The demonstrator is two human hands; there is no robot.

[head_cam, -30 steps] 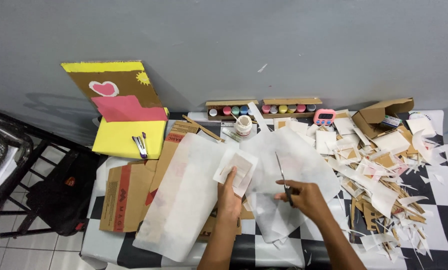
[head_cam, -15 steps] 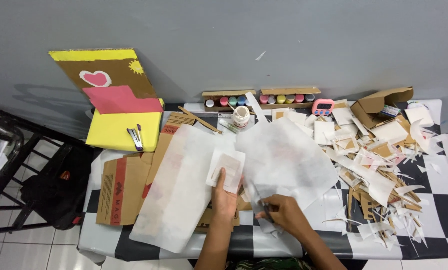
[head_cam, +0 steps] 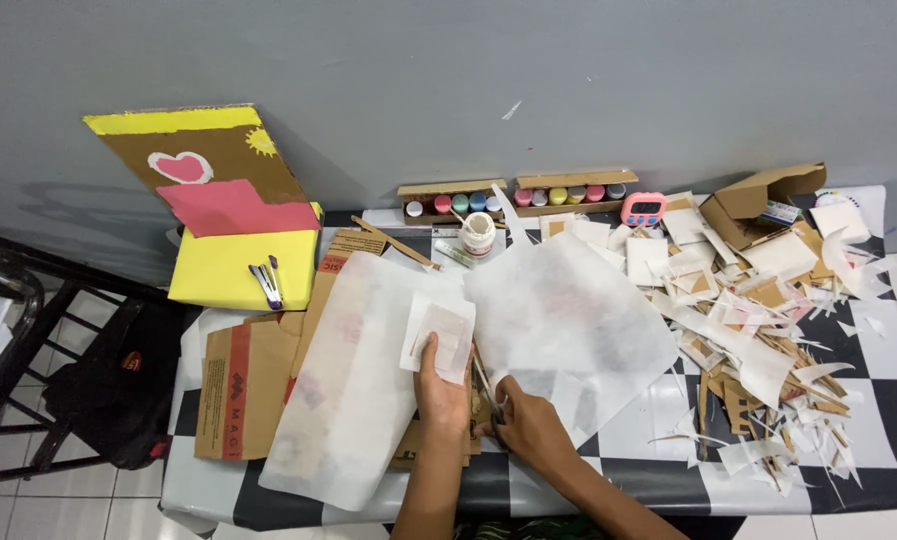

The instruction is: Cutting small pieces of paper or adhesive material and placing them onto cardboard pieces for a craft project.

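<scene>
While the small white paper piece (head_cam: 439,336) sits pinched in the left hand (head_cam: 443,392) above the translucent sheet (head_cam: 354,375), much as half a second ago, the right hand (head_cam: 529,428) has closed on scissors (head_cam: 487,392) beside it, now nearer the table edge (head_cam: 669,480).
</scene>
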